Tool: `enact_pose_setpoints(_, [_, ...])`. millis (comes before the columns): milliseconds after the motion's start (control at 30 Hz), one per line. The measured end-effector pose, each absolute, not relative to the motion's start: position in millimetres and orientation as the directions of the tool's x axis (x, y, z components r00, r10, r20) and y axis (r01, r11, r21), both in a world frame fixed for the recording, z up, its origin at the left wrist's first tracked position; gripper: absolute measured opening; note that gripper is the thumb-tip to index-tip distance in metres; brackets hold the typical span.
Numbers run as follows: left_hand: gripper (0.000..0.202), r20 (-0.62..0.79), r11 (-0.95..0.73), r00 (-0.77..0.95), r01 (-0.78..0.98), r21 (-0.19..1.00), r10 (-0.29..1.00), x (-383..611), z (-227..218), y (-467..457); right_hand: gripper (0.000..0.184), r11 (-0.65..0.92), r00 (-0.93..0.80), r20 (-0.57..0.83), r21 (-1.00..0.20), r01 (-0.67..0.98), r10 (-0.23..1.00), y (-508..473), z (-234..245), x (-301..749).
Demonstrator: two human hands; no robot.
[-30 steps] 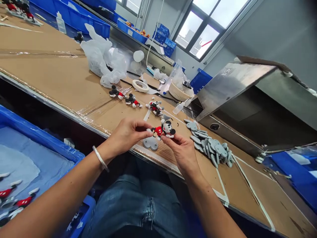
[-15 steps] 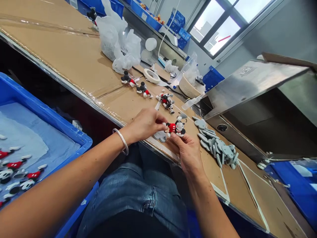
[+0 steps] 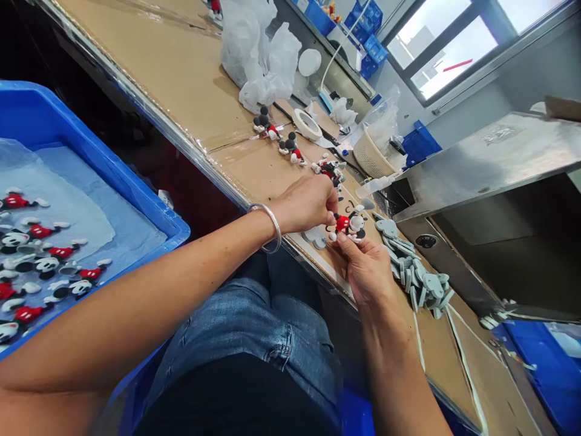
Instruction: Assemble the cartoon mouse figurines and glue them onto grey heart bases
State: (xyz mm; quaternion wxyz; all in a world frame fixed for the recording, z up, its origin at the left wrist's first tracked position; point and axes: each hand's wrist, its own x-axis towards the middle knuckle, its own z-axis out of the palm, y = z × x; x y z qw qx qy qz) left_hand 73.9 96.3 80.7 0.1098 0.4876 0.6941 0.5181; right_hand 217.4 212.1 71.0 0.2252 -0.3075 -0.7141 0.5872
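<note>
Over the front edge of the cardboard-covered table, a small cartoon mouse figurine (image 3: pixel 344 223) with red shorts, black ears and white limbs is between my hands. My right hand (image 3: pixel 370 266) grips its near side between thumb and fingers. With curled fingers, my left hand (image 3: pixel 311 203) pinches at the shorts end; the fingertips are partly hidden. Under the hands lies a grey flat piece (image 3: pixel 315 237). To the right is a heap of grey mouse-head-shaped pieces (image 3: pixel 420 275). Beyond my left hand, more mouse figurines (image 3: pixel 290 148) lie on the table.
A blue bin (image 3: pixel 149 163) at the left holds several figurines on a pale sheet. Farther back are white plastic bags (image 3: pixel 254 54), a tape roll (image 3: pixel 307 124), a beige basket (image 3: pixel 373 154) and a clear bottle (image 3: pixel 374 186). A metal box (image 3: pixel 490 157) stands at the right.
The camera view has shifted, so the table items appear farther right and the bin shows more. My left hand has curled more, its back turned up, at the figurine. My right hand keeps its grip.
</note>
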Motion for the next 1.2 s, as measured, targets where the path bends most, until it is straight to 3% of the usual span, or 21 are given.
enact_pose_setpoints(333, [0.006,0.358,0.021,-0.493,0.609,0.793,0.793,72.4,87.1,98.1,0.031,0.146,-0.737,-0.084,-0.959,0.243,0.671,217.9,75.9,215.9])
enact_pose_setpoints(1200, [0.017,0.337,-0.028,-0.479,0.544,0.839,0.811,70.2,67.7,84.2,0.025,0.398,-0.708,0.201,-0.909,0.123,0.677,215.2,49.3,221.0])
